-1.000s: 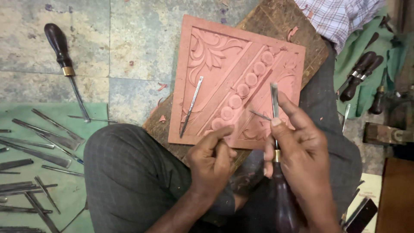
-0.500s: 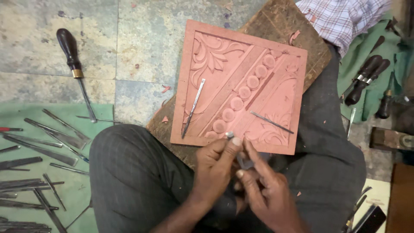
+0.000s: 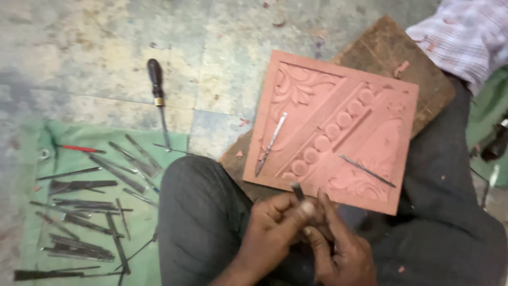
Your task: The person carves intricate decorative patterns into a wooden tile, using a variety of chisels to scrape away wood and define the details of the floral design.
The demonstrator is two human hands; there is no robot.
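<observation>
**Both hands on a small chisel below the carved tile**

The left hand [image 3: 278, 222] and right hand [image 3: 338, 249] meet just below the tile's [image 3: 338, 122] near edge, fingers pinched together on a small chisel [image 3: 298, 190] whose tip touches that edge. On the tile lie a flat blade [image 3: 271, 144] and a thin rod [image 3: 366, 170]. Left of the tile, tools [image 3: 90, 212] cover a green cloth [image 3: 32, 175].

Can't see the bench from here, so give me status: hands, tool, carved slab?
Left hand and right hand together on one small metal tool at the terracotta slab near edge. Two loose tools lie on the slab.
</observation>
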